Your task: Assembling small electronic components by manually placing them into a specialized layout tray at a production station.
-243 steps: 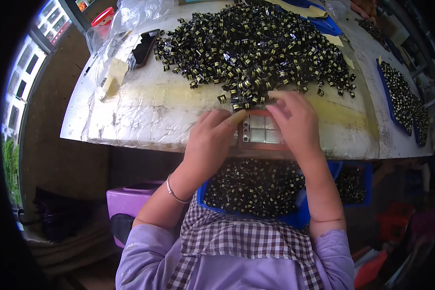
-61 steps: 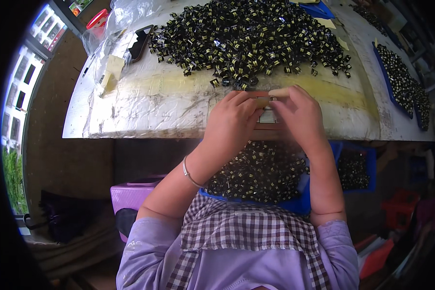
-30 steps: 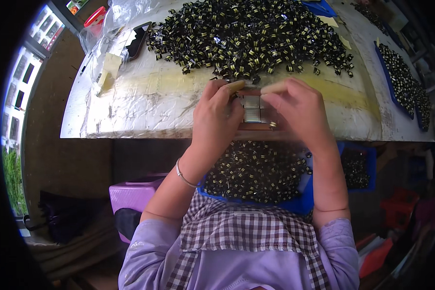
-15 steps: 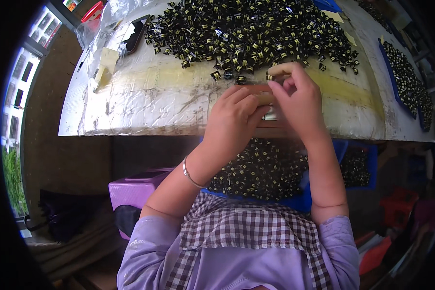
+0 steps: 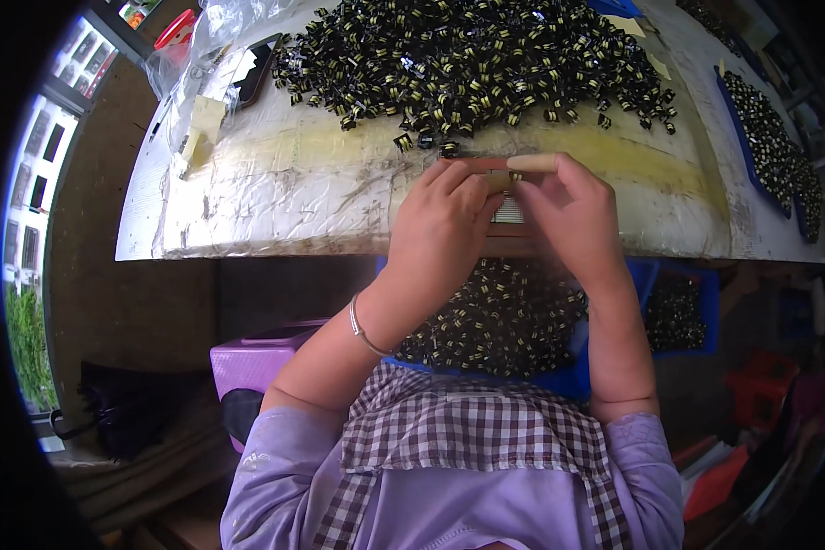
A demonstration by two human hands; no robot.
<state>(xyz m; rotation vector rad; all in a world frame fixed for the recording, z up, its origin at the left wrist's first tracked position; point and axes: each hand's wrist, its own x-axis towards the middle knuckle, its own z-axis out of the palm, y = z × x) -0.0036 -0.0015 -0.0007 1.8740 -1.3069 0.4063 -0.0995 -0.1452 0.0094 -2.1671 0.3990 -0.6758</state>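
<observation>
- The left hand (image 5: 442, 220) is resting over the reddish frame (image 5: 482, 165) at the table's (image 5: 275, 202) near edge; whether it is pinching anything, I cannot tell.
- The right hand (image 5: 573, 209) is pinching a small black-and-yellow part (image 5: 516, 176) above the frame.
- Similar parts (image 5: 467, 69) are lying heaped toward the far edge.

Lavender shirt (image 5: 412, 504), whitish mark (image 5: 257, 456) on the left sleeve (image 5: 280, 490), brown-and-white gingham apron (image 5: 486, 426) over it! Slim silvery bangle (image 5: 355, 321) round the left wrist (image 5: 387, 298), and tan finger cots (image 5: 533, 162) on left hand (image 5: 442, 215) and right hand (image 5: 575, 209) alike.
</observation>
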